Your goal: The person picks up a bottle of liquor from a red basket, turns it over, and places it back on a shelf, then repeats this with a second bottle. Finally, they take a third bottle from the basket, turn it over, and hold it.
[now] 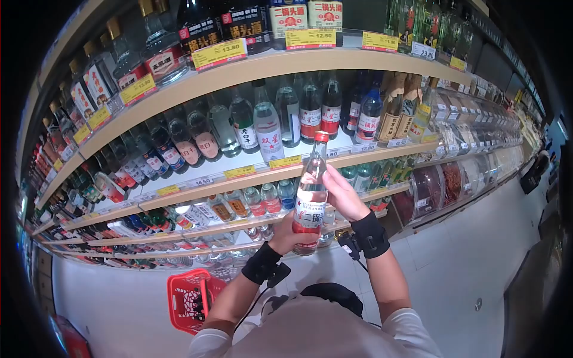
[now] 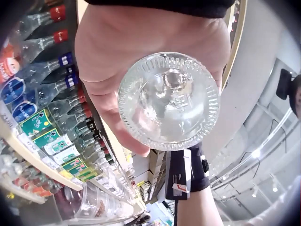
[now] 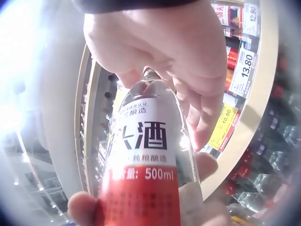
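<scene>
A clear glass liquor bottle (image 1: 311, 206) with a red cap and a white-and-red label stands nearly upright in front of the shelves. Low on its body, my left hand (image 1: 285, 235) grips it from the left. My right hand (image 1: 346, 196) holds the neck and shoulder from the right. The left wrist view looks straight at the round ribbed glass base (image 2: 169, 101), with left fingers wrapped behind it. In the right wrist view the label (image 3: 141, 146) reads 500ml, and the right fingers (image 3: 204, 113) reach around the upper bottle.
Behind the bottle, a shelf (image 1: 382, 147) carries rows of liquor bottles with price tags. The upper shelf (image 1: 262, 53) holds boxed bottles. A red shopping basket (image 1: 186, 279) with dark bottles inside sits on the floor at left. Clear bulk-food bins (image 1: 425, 185) line the right.
</scene>
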Demonstrator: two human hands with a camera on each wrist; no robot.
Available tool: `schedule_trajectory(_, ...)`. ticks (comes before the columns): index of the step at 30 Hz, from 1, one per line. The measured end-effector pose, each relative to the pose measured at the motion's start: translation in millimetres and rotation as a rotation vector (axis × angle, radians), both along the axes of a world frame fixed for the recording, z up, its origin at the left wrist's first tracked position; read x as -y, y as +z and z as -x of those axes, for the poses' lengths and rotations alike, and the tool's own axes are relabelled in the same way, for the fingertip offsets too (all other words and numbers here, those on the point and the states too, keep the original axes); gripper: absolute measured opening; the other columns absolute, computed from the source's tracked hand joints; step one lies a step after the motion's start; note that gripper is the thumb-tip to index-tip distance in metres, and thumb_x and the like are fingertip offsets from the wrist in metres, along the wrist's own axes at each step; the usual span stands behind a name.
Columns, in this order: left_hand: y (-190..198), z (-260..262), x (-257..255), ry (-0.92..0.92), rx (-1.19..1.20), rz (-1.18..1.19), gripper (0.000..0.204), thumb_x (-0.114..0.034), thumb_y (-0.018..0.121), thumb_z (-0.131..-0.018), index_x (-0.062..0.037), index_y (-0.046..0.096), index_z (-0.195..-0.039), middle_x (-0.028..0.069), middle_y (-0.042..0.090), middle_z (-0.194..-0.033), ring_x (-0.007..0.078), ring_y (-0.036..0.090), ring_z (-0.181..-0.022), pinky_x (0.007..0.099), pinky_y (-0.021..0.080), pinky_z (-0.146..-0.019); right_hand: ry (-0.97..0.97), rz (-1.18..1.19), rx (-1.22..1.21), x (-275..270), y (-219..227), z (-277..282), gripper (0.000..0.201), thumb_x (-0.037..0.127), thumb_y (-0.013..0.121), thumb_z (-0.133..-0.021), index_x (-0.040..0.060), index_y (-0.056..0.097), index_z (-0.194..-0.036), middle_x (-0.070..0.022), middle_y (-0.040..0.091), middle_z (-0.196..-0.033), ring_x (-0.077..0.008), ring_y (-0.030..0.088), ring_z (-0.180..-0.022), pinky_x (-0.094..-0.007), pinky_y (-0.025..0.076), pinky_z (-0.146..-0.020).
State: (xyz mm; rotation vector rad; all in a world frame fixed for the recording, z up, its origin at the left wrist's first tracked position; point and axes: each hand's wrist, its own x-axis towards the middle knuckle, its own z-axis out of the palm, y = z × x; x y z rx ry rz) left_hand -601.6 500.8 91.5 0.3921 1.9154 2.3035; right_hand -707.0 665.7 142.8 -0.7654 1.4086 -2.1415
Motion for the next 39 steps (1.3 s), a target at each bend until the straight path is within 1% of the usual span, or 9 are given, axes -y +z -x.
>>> schedule_trajectory(5, 5.6, 34.6, -36.3, 0.046, -0.009, 0.035, 0.042, -0.013, 0.078, -0.072, 0.0006, 0.060, -0.108, 0.0091, 0.069, -0.091, 0.0181, 0.067, -0.083, 0.0317, 0.054, -0.078, 0.001, 0.044, 0.042, -33.1, -20.0, 47.3, 0.053, 0.039, 0.037, -0.105, 0.0069, 0.030, -0.147, -0.0117, 0.057, -0.127, -0.0219, 0.060, -0.110, -0.0378, 0.049, -0.096)
schedule_trajectory(13, 15.8, 68.0, -64.5, -0.007, 0.041, 0.001, 0.051, -0.010, 0.080, -0.073, -0.0018, 0.055, -0.118, 0.0060, 0.067, -0.103, 0.0143, 0.063, -0.095, 0.0309, 0.051, -0.087, -0.013, -0.050, -0.155, -64.3, 21.4, 63.9, 0.055, 0.039, 0.038, -0.106, 0.0046, 0.029, -0.147, -0.0091, 0.055, -0.130, -0.0180, 0.056, -0.115, -0.0351, 0.046, -0.098)
schedule_trajectory(18, 32.1, 69.4, -75.6, 0.217, -0.198, 0.362, 0.072, -0.010, 0.082, -0.070, -0.0014, 0.046, -0.132, 0.0079, 0.061, -0.113, 0.0152, 0.059, -0.101, 0.0304, 0.049, -0.089, -0.103, -0.030, -0.261, -63.5, 28.6, 51.7, 0.054, 0.025, 0.066, -0.093, 0.0014, 0.039, -0.134, -0.0080, 0.060, -0.113, -0.0129, 0.059, -0.102, -0.0291, 0.048, -0.090)
schedule_trajectory(22, 30.1, 84.9, -79.5, 0.249, -0.348, 0.311, 0.079, -0.007, 0.085, -0.067, -0.0014, 0.042, -0.133, 0.0078, 0.059, -0.117, 0.0144, 0.058, -0.104, 0.0304, 0.048, -0.091, -0.196, -0.011, -0.369, -55.4, 40.7, 42.5, 0.059, 0.006, 0.075, -0.082, 0.0031, 0.039, -0.129, -0.0067, 0.060, -0.110, -0.0132, 0.061, -0.101, -0.0296, 0.051, -0.087)
schedule_trajectory(29, 62.0, 111.2, -73.2, 0.341, -0.414, 0.411, 0.081, -0.018, 0.086, -0.070, -0.0019, 0.040, -0.134, 0.0096, 0.056, -0.122, 0.0157, 0.057, -0.109, 0.0327, 0.047, -0.093, -0.360, 0.055, -0.641, -57.4, 68.2, 60.6, 0.054, 0.011, 0.077, -0.080, 0.0005, 0.044, -0.122, -0.0095, 0.061, -0.109, -0.0146, 0.063, -0.095, -0.0314, 0.052, -0.081)
schedule_trajectory(30, 70.8, 112.8, -79.7, 0.373, -0.438, 0.251, 0.079, -0.017, 0.085, -0.068, -0.0020, 0.043, -0.133, 0.0113, 0.056, -0.124, 0.0212, 0.058, -0.112, 0.0354, 0.047, -0.094, -0.346, 0.022, -0.667, -58.3, 71.3, 62.6, 0.061, 0.011, 0.078, -0.078, 0.0003, 0.043, -0.127, -0.0116, 0.060, -0.113, -0.0179, 0.063, -0.100, -0.0331, 0.051, -0.085)
schedule_trajectory(33, 87.4, 120.2, -71.3, 0.593, -0.683, 0.613, 0.074, -0.014, 0.083, -0.066, -0.0014, 0.048, -0.130, 0.0134, 0.056, -0.126, 0.0273, 0.059, -0.113, 0.0367, 0.047, -0.096, -0.374, 0.013, -0.871, -53.9, 78.2, 66.7, 0.068, 0.012, 0.078, -0.075, 0.0008, 0.042, -0.133, -0.0135, 0.059, -0.119, -0.0204, 0.060, -0.107, -0.0343, 0.049, -0.091)
schedule_trajectory(37, 104.9, 124.9, -72.5, 0.660, -0.641, 0.604, 0.055, -0.014, 0.080, -0.067, -0.0026, 0.058, -0.116, 0.0151, 0.066, -0.112, 0.0300, 0.067, -0.102, 0.0374, 0.052, -0.088, -0.377, 0.041, -1.084, -46.6, 82.4, 74.0, 0.070, 0.016, 0.078, -0.072, 0.0020, 0.045, -0.133, -0.0159, 0.056, -0.122, -0.0318, 0.054, -0.114, -0.0401, 0.041, -0.098)
schedule_trajectory(39, 111.1, 126.0, -76.2, 0.706, -0.650, 0.561, 0.051, -0.015, 0.080, -0.068, -0.0032, 0.059, -0.113, 0.0149, 0.069, -0.105, 0.0316, 0.069, -0.097, 0.0381, 0.054, -0.084, -0.386, -0.011, -1.130, -44.3, 84.3, 82.0, 0.072, 0.013, 0.080, -0.073, 0.0025, 0.044, -0.135, -0.0138, 0.054, -0.123, -0.0271, 0.054, -0.116, -0.0386, 0.042, -0.100)
